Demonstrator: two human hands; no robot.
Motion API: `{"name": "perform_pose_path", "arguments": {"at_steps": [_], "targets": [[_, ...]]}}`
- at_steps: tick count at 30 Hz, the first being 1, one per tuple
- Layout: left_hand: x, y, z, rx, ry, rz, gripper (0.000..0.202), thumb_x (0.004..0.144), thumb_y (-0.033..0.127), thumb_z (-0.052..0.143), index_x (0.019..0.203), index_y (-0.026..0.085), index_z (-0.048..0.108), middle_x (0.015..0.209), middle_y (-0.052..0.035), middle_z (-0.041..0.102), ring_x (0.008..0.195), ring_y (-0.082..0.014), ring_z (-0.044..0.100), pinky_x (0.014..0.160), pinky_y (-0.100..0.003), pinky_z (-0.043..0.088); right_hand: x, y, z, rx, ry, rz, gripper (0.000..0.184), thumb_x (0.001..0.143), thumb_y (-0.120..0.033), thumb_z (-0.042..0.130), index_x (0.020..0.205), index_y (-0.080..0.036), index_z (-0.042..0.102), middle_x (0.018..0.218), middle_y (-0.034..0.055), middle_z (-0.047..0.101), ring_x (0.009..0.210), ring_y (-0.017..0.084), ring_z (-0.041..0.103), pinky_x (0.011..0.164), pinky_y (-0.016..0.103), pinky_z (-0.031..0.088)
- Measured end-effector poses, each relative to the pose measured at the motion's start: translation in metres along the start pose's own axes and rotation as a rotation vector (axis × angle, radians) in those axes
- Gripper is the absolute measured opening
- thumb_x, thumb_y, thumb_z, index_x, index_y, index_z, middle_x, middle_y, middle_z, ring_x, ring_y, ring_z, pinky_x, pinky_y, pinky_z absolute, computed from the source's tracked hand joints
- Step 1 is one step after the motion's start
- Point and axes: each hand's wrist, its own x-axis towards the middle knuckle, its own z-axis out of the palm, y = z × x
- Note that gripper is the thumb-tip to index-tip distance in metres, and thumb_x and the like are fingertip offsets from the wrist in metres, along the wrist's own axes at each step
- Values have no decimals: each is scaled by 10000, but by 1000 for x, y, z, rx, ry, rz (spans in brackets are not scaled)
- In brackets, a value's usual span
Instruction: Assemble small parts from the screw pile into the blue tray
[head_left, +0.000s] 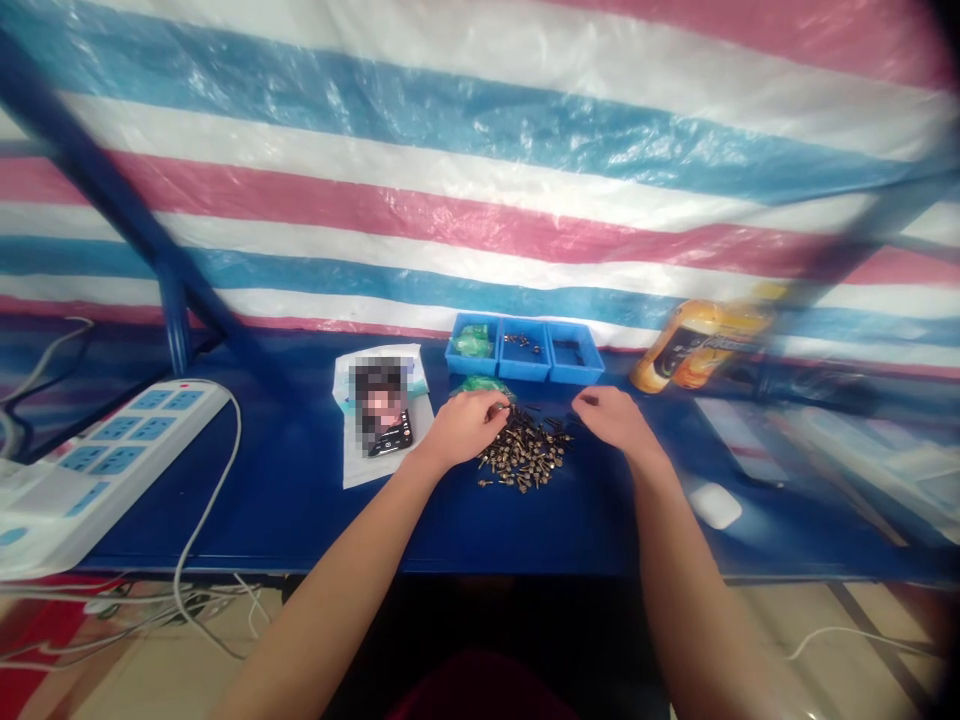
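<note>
A pile of small brass-coloured and black screw-like parts (525, 455) lies on the blue table between my two hands. At the pile's upper left edge, my left hand (469, 428) is closed with its fingers curled in; whatever the fingertips hold is too small to make out. My right hand (613, 415) is closed in a pinch just right of the pile, close to some loose black pieces, and its fingertips are also too small to read. Behind my left hand lies a green plastic bag (480, 385), partly hidden by it.
Three joined blue bins (525, 372) stand behind the pile, holding green plastic, small metal parts and black pieces. A phone (391, 436) rests on a white packet left. Orange bottles (679, 345), a white case (715, 507) and a power strip (142, 450) flank the work area.
</note>
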Motion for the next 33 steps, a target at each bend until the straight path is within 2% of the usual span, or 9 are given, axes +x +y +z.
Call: {"name": "perform_pose_path", "arguments": {"at_steps": [3, 5, 9, 13, 19, 24, 27, 29, 33], "targets": [[0, 0, 1, 1, -1, 4, 235, 949, 351, 496, 1034, 269, 699, 934, 7, 740, 805, -186, 661, 683, -308, 439, 0, 13, -5, -5, -125, -78, 233, 772, -380, 650, 932, -279, 787, 929, 26, 760, 822, 212, 682, 750, 292, 476], [0, -1, 1, 6, -2, 8, 235, 950, 352, 495, 1038, 274, 698, 928, 11, 739, 802, -186, 662, 685, -310, 442, 1, 19, -5, -38, -124, -138, 244, 768, -385, 675, 958, -282, 789, 955, 26, 755, 838, 211, 678, 767, 295, 478], [-1, -2, 2, 10, -3, -2, 242, 950, 364, 495, 1049, 273, 696, 950, 1, 741, 819, -196, 667, 711, -316, 461, 3, 16, 2, -160, -37, -203, 163, 842, -328, 615, 863, -285, 771, 1008, 36, 740, 926, 234, 670, 774, 314, 461], [-1, -3, 1, 12, -10, -5, 252, 947, 369, 496, 1065, 272, 696, 953, -7, 741, 820, -202, 666, 707, -315, 466, 3, 5, 11, -186, 46, -169, 195, 899, -265, 529, 916, -261, 723, 996, 55, 740, 917, 257, 674, 739, 330, 457], [-1, 0, -1, 19, 3, 0, 251, 946, 355, 487, 1053, 269, 698, 947, -4, 740, 801, -193, 660, 706, -317, 456, 9, -3, 26, 18, 153, -350, 295, 926, -206, 508, 1170, -233, 672, 1114, 73, 725, 998, 231, 675, 886, 336, 482], [-1, 1, 0, 18, 7, 1, 236, 942, 353, 495, 1046, 279, 694, 929, 7, 736, 790, -189, 655, 700, -315, 448, 7, -15, 30, 143, 205, -439, 226, 940, -249, 520, 994, -236, 739, 1015, 58, 739, 931, 216, 683, 892, 333, 489], [-1, 1, 0, 16, 8, 1, 232, 943, 354, 496, 1043, 284, 694, 941, 11, 737, 796, -187, 657, 701, -314, 448, 2, -23, 27, 271, 211, -429, 156, 902, -329, 605, 899, -233, 728, 935, 34, 755, 843, 200, 690, 821, 299, 498], [-1, 1, 0, 18, 7, -1, 233, 942, 357, 496, 1042, 285, 695, 945, 10, 738, 799, -188, 658, 698, -312, 448, -1, -27, 25, 298, 220, -370, 219, 903, -416, 605, 864, -224, 702, 866, 33, 751, 776, 195, 682, 751, 280, 486], [-1, 2, -1, 14, 3, 1, 246, 944, 361, 490, 1047, 277, 698, 938, -1, 740, 799, -193, 663, 712, -314, 460, -4, -26, 24, 92, 221, -198, 347, 966, -492, 465, 882, -213, 652, 748, 65, 710, 716, 218, 653, 671, 283, 412]]}}
